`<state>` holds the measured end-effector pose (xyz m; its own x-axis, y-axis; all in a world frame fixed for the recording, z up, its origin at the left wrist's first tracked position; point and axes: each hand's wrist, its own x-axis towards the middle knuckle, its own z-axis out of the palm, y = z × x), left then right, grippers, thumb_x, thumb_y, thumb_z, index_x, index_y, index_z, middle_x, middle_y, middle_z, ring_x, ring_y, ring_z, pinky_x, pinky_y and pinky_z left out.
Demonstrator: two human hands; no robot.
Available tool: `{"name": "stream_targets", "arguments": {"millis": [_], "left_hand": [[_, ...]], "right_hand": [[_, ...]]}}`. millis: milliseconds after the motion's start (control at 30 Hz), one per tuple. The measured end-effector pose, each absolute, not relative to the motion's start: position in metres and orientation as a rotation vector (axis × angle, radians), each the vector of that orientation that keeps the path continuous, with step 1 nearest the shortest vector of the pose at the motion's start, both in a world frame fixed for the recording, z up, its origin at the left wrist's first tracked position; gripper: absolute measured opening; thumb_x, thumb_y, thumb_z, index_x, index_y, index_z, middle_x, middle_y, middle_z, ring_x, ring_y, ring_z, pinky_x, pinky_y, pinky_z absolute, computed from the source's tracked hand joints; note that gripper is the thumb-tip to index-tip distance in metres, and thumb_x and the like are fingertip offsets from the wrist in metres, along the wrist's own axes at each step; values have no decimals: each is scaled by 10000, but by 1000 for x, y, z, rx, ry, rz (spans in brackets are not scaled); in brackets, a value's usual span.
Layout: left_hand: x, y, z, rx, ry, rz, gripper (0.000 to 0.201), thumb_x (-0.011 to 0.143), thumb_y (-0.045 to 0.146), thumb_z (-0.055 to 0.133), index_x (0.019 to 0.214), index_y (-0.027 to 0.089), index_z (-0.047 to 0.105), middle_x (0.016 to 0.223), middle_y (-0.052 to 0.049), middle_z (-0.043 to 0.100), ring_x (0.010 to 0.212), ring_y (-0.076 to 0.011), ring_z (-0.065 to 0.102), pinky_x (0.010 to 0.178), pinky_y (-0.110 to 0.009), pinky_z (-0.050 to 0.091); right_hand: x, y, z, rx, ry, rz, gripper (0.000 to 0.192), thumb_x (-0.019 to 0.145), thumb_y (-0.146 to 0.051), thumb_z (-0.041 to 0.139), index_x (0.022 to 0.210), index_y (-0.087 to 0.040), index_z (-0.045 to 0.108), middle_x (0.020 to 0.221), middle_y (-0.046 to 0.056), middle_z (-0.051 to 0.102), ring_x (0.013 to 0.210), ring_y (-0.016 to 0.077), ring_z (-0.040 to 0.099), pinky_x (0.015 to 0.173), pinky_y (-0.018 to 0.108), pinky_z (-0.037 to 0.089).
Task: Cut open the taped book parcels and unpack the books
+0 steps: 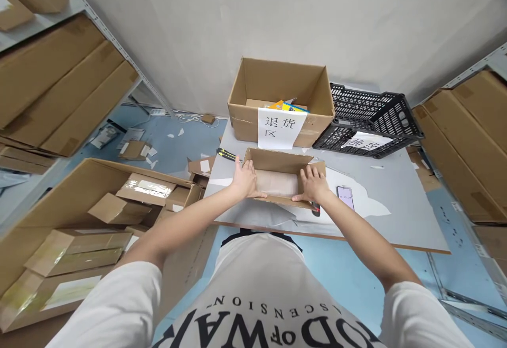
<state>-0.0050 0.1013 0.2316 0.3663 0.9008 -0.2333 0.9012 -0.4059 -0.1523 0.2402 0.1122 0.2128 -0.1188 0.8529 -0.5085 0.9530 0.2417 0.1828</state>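
Cardboard fills my left edge: a big open brown carton of flattened boxes [79,221] sits on the blue floor beside the table, well apart from where I am working. Moving in, a black-and-yellow utility knife [226,153] lies on the grey tabletop [396,205], just beyond my left hand [244,179].

That left hand lies flat and spread against the left end of the small open brown cardboard box [283,175], fingers pointing away from me, thumb along the near rim. The box sits straight ahead of me, near the table's front edge, its long axis running left to right across my view, so it lies squarely between the two hands. Neither is nearer; both arms are stretched out about equally, converging on it.

My right hand [315,183] mirrors the left, open and pressed on the right end of the box, fingers splayed over the flap. Neither hand closes around anything; they bracket the box.

Just right of that hand a dark smartphone [345,196] lies on a sheet of white paper [372,203]. Behind the small box stands a large open brown carton with a white paper label [282,126], and right of it a tilted black plastic crate [368,118].
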Motion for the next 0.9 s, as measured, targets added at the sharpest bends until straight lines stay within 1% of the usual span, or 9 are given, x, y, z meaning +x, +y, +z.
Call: {"name": "stream_targets", "arguments": {"millis": [67,167,267,400,500,633,767,833,900], "left_hand": [[-19,95,223,2515,1741,-365,1048,620,785,481,1389,83,366,1472,-233,253,1355,-433,138,1033,-625,-113],[-35,87,201,2380,1803,-336,1220,544,815,509,1444,55,191,1498,-255,134,1378,-434,-2,1025,-652,-79],[-46,82,178,2307,1785,-248,1375,451,817,568,1454,35,45,1509,-254,33,1384,-419,-44,1042,-651,22],[-52,80,155,2244,1685,-12,1520,355,796,639,1431,9,-90,1504,-273,-19,1397,-373,-20,1089,-518,171],[-53,80,147,2225,1635,112,1519,362,775,662,1422,8,-109,1495,-297,-8,1399,-362,-5,1098,-461,189],[-54,80,147,2234,1628,121,1504,368,761,674,1424,8,-87,1493,-302,6,1395,-377,7,1091,-481,192],[-55,80,159,2241,1685,13,1437,423,788,622,1438,31,-57,1510,-260,4,1399,-368,-6,1083,-510,192],[-55,81,169,2254,1719,-67,1342,493,801,566,1450,52,-2,1518,-234,24,1400,-364,-6,1082,-536,171],[-53,84,181,2277,1750,-167,1225,573,799,503,1453,61,77,1519,-222,61,1399,-373,4,1080,-569,128]], "right_hand": [[265,104,201,1677,2054,-397,1294,545,-767,586,1465,-50,27,1520,242,-12,1397,375,-23,1092,531,94],[292,91,176,1732,2227,-557,1385,510,-761,617,1446,-39,-106,1506,265,-94,1393,364,-89,1093,536,92],[306,84,152,1758,2425,-727,1419,516,-728,652,1414,-73,-230,1492,258,-179,1385,349,-141,1090,539,106],[311,83,134,1750,2578,-922,1429,537,-709,663,1371,-106,-329,1471,234,-267,1385,321,-163,1099,513,119],[312,85,129,1716,2622,-982,1421,542,-690,675,1371,-131,-334,1472,214,-280,1387,319,-160,1098,519,120],[313,86,130,1710,2614,-960,1411,558,-664,684,1366,-125,-340,1471,211,-285,1388,315,-159,1099,514,111],[308,81,147,1746,2507,-813,1356,597,-653,661,1381,-126,-312,1461,221,-298,1381,337,-166,1085,546,89],[300,79,164,1801,2442,-650,1262,645,-635,633,1423,-139,-229,1476,221,-264,1375,363,-166,1061,604,48],[286,79,186,1848,2394,-468,1082,718,-573,600,1470,-137,-45,1515,222,-129,1384,392,-99,1041,646,30]]}}
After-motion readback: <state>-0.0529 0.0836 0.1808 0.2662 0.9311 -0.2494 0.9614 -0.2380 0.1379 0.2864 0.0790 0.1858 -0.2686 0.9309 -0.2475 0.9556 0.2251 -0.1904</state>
